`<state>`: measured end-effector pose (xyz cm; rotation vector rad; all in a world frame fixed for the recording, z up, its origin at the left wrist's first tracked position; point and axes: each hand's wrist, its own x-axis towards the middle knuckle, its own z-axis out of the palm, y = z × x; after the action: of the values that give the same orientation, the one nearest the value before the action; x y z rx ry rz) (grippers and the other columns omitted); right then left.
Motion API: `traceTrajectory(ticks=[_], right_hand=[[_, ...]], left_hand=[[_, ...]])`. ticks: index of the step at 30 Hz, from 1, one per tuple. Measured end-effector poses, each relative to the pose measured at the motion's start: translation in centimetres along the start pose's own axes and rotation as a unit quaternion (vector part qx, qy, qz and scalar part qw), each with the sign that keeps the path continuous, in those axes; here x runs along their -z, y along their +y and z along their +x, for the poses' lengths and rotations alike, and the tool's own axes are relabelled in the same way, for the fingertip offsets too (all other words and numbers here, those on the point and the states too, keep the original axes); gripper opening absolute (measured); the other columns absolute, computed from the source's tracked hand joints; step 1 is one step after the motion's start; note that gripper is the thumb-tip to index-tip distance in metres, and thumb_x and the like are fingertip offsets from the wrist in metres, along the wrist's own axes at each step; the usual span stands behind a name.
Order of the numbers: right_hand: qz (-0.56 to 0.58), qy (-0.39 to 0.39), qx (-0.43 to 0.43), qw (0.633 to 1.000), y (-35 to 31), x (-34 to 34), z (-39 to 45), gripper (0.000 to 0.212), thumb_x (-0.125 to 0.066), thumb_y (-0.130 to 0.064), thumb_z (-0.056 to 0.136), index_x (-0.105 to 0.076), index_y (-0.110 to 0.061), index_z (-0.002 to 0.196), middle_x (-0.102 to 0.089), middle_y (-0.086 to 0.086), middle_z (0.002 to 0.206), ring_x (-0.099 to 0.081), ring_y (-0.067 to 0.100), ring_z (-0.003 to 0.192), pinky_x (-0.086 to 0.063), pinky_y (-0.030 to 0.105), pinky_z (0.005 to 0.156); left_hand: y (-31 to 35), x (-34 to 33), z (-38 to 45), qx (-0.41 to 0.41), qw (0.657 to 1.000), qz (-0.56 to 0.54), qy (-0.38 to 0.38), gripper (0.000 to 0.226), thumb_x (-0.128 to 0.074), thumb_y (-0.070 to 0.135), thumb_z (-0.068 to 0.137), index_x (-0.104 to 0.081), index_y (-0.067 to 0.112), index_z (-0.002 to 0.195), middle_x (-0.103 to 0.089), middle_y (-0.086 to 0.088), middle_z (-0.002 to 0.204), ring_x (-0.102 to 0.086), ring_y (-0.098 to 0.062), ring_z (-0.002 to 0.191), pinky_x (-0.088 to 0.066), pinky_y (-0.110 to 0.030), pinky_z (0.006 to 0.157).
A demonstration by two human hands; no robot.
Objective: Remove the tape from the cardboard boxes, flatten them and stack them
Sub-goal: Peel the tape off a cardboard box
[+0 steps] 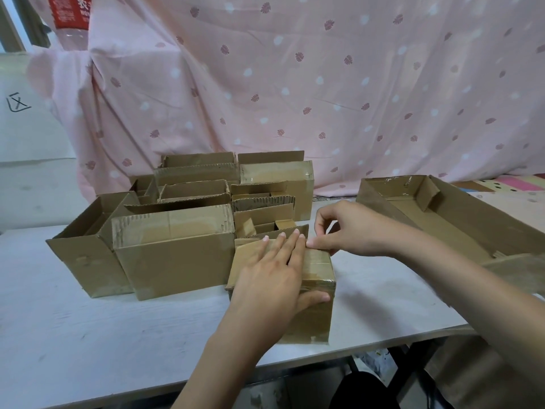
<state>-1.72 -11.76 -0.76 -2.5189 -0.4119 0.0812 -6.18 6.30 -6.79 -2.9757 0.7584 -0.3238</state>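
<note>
Four straight fingers of our left hand (272,273) lie flat on the top of the small taped box (306,293), the thumb stretched along its front upper edge, so this hand presses rather than grips. Our right hand (351,228) curls its thumb and forefinger into a pinch at the box's far top edge, on what looks like the end of the clear tape (317,261); we cannot tell whether the strip has lifted.

The box is plain brown corrugated card, roughly cubic, glossy where tape bands cross its top and corners. It stands near the front edge of the white table (88,335), at 6 o'clock in the view.

From 9 to 12 o'clock of it crowds a cluster of open cartons (177,231), their flaps raised and fluted edges ragged, the nearest touching its left side. At 2 o'clock a shallow cardboard tray (460,214) lies tilted.

Behind hangs a pink sheet (324,84) printed with dark leaves and white spots. At 10 o'clock a red-labelled bottle (70,16) shows white characters too cropped to read, and a handwritten "区" (18,102) marks a white surface.
</note>
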Motion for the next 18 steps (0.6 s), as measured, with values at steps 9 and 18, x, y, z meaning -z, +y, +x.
traceTrajectory(ticks=[9, 18], right_hand=[[-0.066, -0.052, 0.007, 0.996, -1.2, 1.4, 1.1, 0.005, -0.074, -0.012, 0.089, -0.070, -0.010, 0.086, -0.073, 0.003, 0.082, -0.074, 0.015, 0.070, -0.062, 0.033, 0.073], [-0.350, 0.018, 0.108, 0.930, -1.4, -0.3, 0.4, 0.020, -0.053, -0.023, 0.098, -0.069, -0.012, 0.091, -0.069, 0.007, 0.085, -0.064, 0.025, 0.086, -0.053, 0.039, 0.078]], left_hand=[[0.0, 0.2, 0.1, -0.004, 1.000, -0.001, -0.006, 0.103, -0.011, 0.076, 0.077, 0.008, 0.016, 0.157, 0.010, 0.001, 0.166, 0.009, -0.014, 0.152, 0.013, -0.033, 0.119], [-0.2, 0.2, 0.2, -0.007, 1.000, 0.004, -0.005, 0.104, -0.009, 0.076, 0.077, 0.008, 0.012, 0.157, 0.009, -0.001, 0.166, 0.008, -0.015, 0.152, 0.012, -0.033, 0.119]])
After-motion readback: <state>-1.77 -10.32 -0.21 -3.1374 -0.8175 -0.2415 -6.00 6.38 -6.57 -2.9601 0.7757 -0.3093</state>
